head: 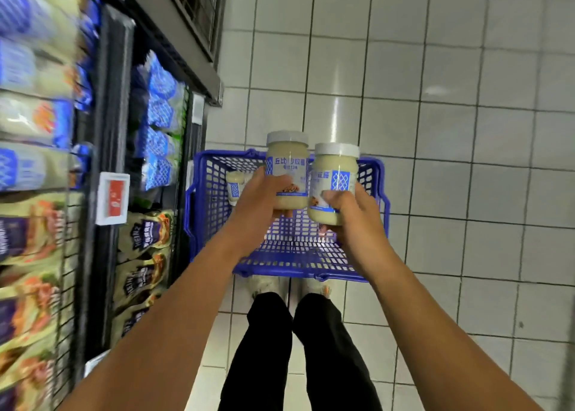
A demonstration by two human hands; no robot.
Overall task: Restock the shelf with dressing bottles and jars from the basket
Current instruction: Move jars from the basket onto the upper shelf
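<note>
Blue-and-cream shelf packets (28,68): motion-blurred, cut by left edge. Small white-lidded cream jar (235,186): half hidden behind left hand (264,199); label unreadable.

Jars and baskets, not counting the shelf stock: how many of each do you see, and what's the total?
Jars: 3. The left jar is in the left hand, the right jar is in the right hand, and the third jar is in the basket.
Baskets: 1
Total: 4
</note>
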